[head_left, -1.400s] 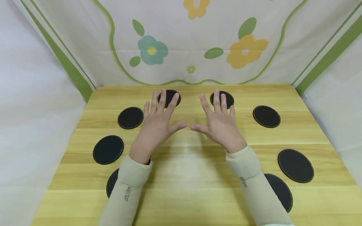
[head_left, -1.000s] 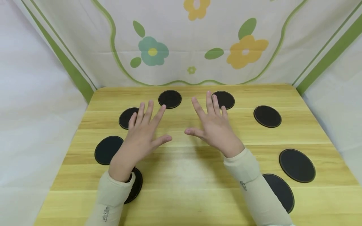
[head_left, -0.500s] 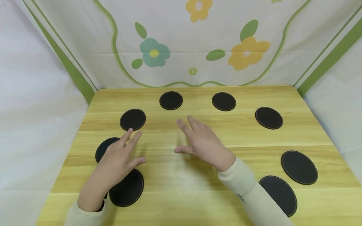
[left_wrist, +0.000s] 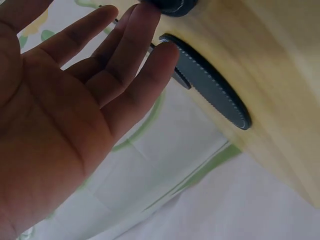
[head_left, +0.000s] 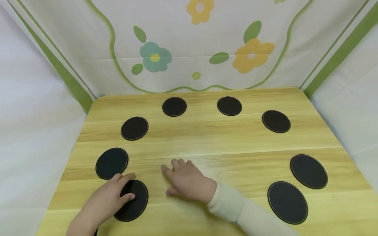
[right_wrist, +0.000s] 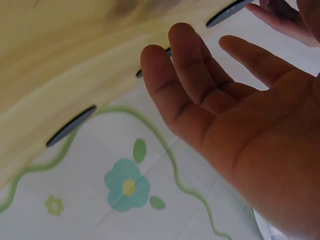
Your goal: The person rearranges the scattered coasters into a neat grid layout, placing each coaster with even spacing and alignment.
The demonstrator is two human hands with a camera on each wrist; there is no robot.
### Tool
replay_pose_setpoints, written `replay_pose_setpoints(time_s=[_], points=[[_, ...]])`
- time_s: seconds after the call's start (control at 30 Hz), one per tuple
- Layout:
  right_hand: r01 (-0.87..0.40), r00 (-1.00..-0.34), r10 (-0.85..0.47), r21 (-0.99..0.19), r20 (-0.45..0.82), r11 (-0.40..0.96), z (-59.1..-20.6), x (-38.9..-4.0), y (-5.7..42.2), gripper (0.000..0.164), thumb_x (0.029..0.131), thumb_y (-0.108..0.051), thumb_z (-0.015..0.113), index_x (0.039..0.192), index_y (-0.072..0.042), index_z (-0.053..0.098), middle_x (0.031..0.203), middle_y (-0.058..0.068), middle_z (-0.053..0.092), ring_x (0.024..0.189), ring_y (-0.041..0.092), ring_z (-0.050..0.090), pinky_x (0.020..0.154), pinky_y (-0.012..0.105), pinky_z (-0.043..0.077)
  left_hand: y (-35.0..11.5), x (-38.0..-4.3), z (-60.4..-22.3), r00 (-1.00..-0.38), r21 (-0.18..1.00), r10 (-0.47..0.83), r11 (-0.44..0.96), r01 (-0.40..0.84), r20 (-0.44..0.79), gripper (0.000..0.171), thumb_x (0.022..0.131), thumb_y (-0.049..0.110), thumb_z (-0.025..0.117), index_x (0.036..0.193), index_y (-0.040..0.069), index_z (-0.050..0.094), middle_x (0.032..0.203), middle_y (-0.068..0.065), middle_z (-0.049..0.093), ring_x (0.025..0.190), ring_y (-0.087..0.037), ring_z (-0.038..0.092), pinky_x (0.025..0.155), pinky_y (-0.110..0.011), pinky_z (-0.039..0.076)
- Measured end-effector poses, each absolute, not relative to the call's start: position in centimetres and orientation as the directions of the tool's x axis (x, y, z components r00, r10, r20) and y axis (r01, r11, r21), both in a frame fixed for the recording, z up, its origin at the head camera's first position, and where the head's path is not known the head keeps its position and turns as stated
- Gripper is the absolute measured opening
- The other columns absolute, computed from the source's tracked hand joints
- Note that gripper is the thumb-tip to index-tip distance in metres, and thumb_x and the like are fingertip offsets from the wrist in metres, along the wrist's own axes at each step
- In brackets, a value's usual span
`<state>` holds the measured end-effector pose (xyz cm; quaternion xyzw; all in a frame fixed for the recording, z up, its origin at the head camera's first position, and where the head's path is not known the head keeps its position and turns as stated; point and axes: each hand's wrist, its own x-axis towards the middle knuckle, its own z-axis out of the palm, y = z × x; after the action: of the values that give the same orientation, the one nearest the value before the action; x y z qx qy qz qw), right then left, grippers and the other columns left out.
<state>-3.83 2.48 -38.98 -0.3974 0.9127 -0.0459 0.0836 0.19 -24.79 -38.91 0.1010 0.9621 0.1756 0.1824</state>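
My left hand [head_left: 104, 198] is over the nearest left black round coaster [head_left: 141, 201], fingers loosely bent and thumb overlapping the coaster. Its fingertips come close to the rim of another coaster [head_left: 110, 162] just beyond. In the left wrist view the palm and relaxed fingers [left_wrist: 145, 90] show with nothing between them, and a stitched-edge coaster [left_wrist: 215, 87] lies past the fingertips. My right hand [head_left: 189, 180] is over the bare wood to the right of the nearest left coaster, fingers gently bent. The right wrist view shows its palm [right_wrist: 255, 135] holding nothing.
Several more black coasters lie in an arc on the wooden table [head_left: 206, 141]: left [head_left: 134, 128], back [head_left: 174, 106], back right [head_left: 229, 106], and right [head_left: 308, 171]. A white flowered cloth [head_left: 195, 42] hangs behind the table, with white cloth on both sides.
Both hands have drawn back toward the near left from above the far coasters. The spread fingers have relaxed into a slight bend. The coasters lie where they were; the head view shifted slightly.
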Motion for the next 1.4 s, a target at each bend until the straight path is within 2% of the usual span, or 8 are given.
replay_pose_setpoints(time_s=[0.07, 0.23, 0.47, 0.6, 0.77, 0.97, 1.17, 1.4], points=[[-0.702, -0.674, -0.72, -0.159, -0.167, 0.694, -39.3, -3.5, 1.8, 0.077, 0.087, -0.058, 0.072, 0.147, -0.014, 0.053, 0.106, 0.002, 0.055, 0.084, 0.015, 0.044, 0.07, 0.031, 0.041, -24.9, 0.5, -39.3, -0.915, 0.364, 0.259, 0.921, 0.138, -0.309, 0.061, 0.085, 0.029, 0.083, 0.136, 0.006, 0.061, 0.112, -0.006, 0.058, 0.098, -0.023, 0.062, 0.081, -0.045, 0.053], [-0.681, -0.678, -0.688, -0.13, -0.26, 0.72, -39.8, -2.8, 0.4, 0.078, 0.085, -0.058, 0.074, 0.146, -0.013, 0.055, 0.104, 0.001, 0.056, 0.079, 0.014, 0.041, 0.066, 0.028, 0.038, -25.4, 1.4, -39.7, -0.919, 0.327, 0.239, 0.936, 0.132, -0.314, 0.071, 0.08, 0.029, 0.088, 0.139, 0.002, 0.059, 0.109, -0.007, 0.055, 0.098, -0.024, 0.056, 0.082, -0.046, 0.05], [-0.721, -0.665, -0.7, -0.019, -0.26, 0.693, -40.4, -2.1, -1.0, 0.077, 0.085, -0.06, 0.073, 0.145, -0.014, 0.057, 0.103, 0.0, 0.056, 0.076, 0.013, 0.041, 0.062, 0.026, 0.036, -26.3, 2.3, -40.2, -0.911, 0.316, 0.182, 0.947, 0.06, -0.371, 0.095, 0.073, 0.037, 0.091, 0.145, -0.008, 0.048, 0.12, -0.017, 0.053, 0.105, -0.034, 0.054, 0.084, -0.051, 0.05], [-0.76, -0.634, -0.738, 0.013, -0.232, 0.649, -40.9, -1.5, -2.1, 0.076, 0.086, -0.061, 0.072, 0.144, -0.015, 0.057, 0.104, -0.001, 0.057, 0.074, 0.011, 0.042, 0.06, 0.024, 0.036, -26.1, 2.3, -40.7, -0.911, 0.33, 0.167, 0.943, 0.036, -0.376, 0.101, 0.071, 0.04, 0.092, 0.144, -0.012, 0.046, 0.121, -0.02, 0.051, 0.109, -0.036, 0.053, 0.085, -0.051, 0.05], [-0.794, -0.6, -0.78, 0.012, -0.18, 0.608, -41.3, -1.0, -3.1, 0.074, 0.086, -0.061, 0.072, 0.142, -0.015, 0.059, 0.102, -0.003, 0.057, 0.074, 0.008, 0.046, 0.058, 0.022, 0.038, -25.8, 2.6, -40.8, -0.922, 0.314, 0.16, 0.949, 0.044, -0.353, 0.099, 0.07, 0.04, 0.092, 0.141, -0.013, 0.048, 0.114, -0.018, 0.052, 0.103, -0.033, 0.054, 0.083, -0.051, 0.051], [-0.799, -0.6, -0.798, 0.064, -0.05, 0.597, -41.7, -1.0, -3.1, 0.076, 0.081, -0.067, 0.074, 0.133, -0.012, 0.065, 0.093, -0.004, 0.057, 0.066, 0.008, 0.046, 0.05, 0.021, 0.036, -25.4, 2.8, -40.9, -0.937, 0.316, 0.179, 0.945, 0.079, -0.301, 0.097, 0.072, 0.037, 0.091, 0.141, -0.015, 0.047, 0.11, -0.017, 0.051, 0.096, -0.03, 0.054, 0.08, -0.048, 0.05], [-0.795, -0.602, -0.798, 0.078, 0.021, 0.601, -42.0, -1.5, -3.2, 0.074, 0.075, -0.073, 0.073, 0.118, -0.013, 0.067, 0.083, -0.005, 0.052, 0.06, 0.008, 0.045, 0.048, 0.022, 0.038, -25.2, 2.5, -41.0, -0.927, 0.383, 0.169, 0.923, 0.03, -0.335, 0.093, 0.079, 0.033, 0.087, 0.143, -0.018, 0.042, 0.115, -0.019, 0.049, 0.104, -0.033, 0.052, 0.086, -0.049, 0.049], [-0.808, -0.578, -0.815, 0.118, 0.027, 0.577, -42.3, -2.0, -3.0, 0.084, 0.073, -0.081, 0.069, 0.123, -0.013, 0.067, 0.092, -0.004, 0.056, 0.065, 0.009, 0.05, 0.05, 0.023, 0.041, -25.7, 2.4, -40.9, -0.921, 0.48, 0.164, 0.877, -0.028, -0.353, 0.081, 0.081, 0.028, 0.087, 0.142, -0.01, 0.049, 0.124, -0.019, 0.049, 0.116, -0.037, 0.05, 0.093, -0.054, 0.047]])
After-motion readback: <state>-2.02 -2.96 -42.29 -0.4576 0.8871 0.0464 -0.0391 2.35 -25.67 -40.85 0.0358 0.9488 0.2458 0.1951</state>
